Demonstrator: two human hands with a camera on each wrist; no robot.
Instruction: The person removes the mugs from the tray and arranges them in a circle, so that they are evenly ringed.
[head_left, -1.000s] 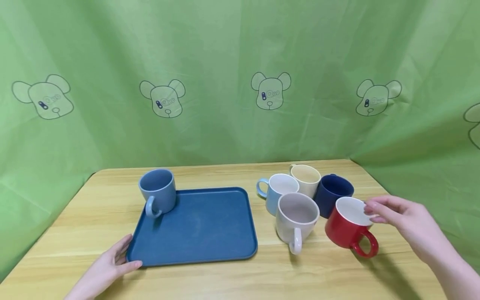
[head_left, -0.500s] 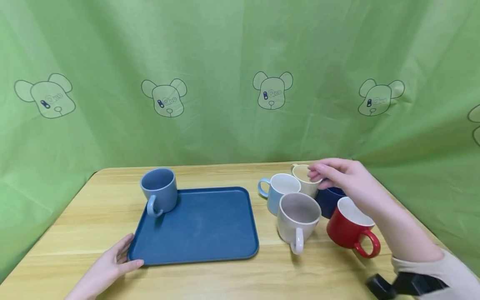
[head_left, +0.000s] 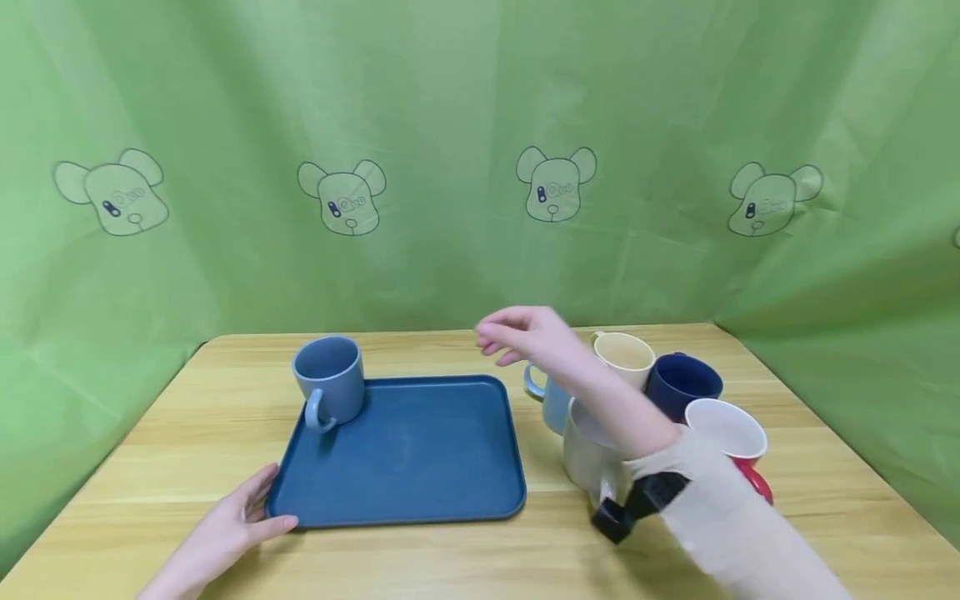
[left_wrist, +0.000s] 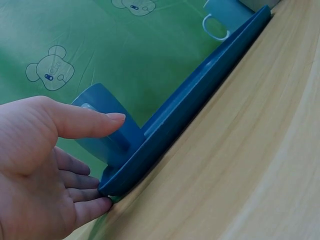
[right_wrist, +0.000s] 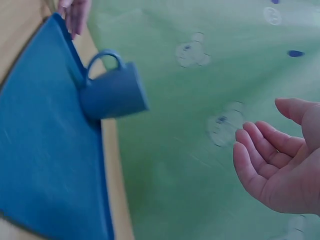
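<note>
At the near left corner of a blue tray point(head_left: 405, 454), my left hand point(head_left: 232, 521) touches the edge with its fingertips. Its thumb stands apart from the fingers in the left wrist view. On the tray's far left corner stands a blue-grey mug point(head_left: 333, 383), handle toward me. My right hand point(head_left: 528, 333) is in the air above and beyond the tray's far right corner, holding nothing, fingers loosely bent. Under and behind the right arm are a light blue mug point(head_left: 555, 404), a pale grey mug point(head_left: 585, 454) and a red mug point(head_left: 726, 429), each partly hidden.
A cream mug point(head_left: 624, 354) and a navy mug point(head_left: 684, 383) stand at the back of the right-hand group. Everything rests on a wooden table point(head_left: 420, 562). A green curtain point(head_left: 450, 250) hangs behind it. A black wrist device point(head_left: 637, 504) sits on the right sleeve.
My right hand has swept left from above the red mug, past the cream mug, to near the tray's far right corner. The left hand keeps its place at the tray. The head view has turned slightly.
</note>
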